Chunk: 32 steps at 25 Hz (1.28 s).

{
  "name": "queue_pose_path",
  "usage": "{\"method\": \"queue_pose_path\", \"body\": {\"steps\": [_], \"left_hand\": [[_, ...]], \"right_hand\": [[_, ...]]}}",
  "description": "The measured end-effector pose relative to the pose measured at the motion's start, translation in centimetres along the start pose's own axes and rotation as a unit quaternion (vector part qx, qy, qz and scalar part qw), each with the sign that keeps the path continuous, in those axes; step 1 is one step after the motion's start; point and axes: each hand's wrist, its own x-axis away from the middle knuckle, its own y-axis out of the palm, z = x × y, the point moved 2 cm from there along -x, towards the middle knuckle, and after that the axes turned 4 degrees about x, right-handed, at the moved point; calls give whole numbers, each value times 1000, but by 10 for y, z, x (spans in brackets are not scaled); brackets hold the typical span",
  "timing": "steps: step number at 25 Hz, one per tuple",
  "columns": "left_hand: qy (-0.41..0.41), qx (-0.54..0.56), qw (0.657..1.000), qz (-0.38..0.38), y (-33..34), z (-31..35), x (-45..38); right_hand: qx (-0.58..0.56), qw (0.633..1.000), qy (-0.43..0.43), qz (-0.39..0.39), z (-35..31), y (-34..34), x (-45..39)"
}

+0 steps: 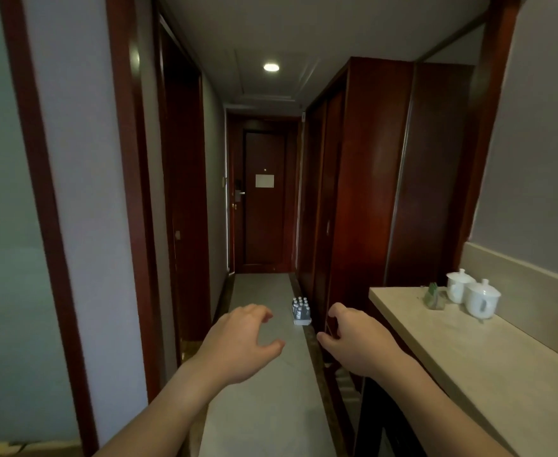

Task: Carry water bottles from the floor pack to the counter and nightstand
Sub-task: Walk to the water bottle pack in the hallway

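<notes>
Fingers (264, 316) loosely curled, empty; bottle pack (301, 311) labels unreadable.

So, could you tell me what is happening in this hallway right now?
A person stands in a hotel-room hallway with both hands out in front and empty: the left hand and the right hand have loosely curled fingers and hold nothing. The pack of water bottles sits on the floor ahead, by the wardrobe, untouched. The counter on the right carries two white lidded cups but no bottles yet.
</notes>
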Motion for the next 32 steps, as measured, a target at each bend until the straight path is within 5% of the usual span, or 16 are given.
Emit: {"method": "queue_pose_path", "body": {"steps": [19, 32], "left_hand": [[31, -14, 999, 10, 80, -291, -569], [73, 35, 996, -36, 191, -407, -977]], "right_hand": [[-6, 999, 47, -4, 67, 124, -611], [-43, 996, 78, 4, 160, 222, -997]]}}
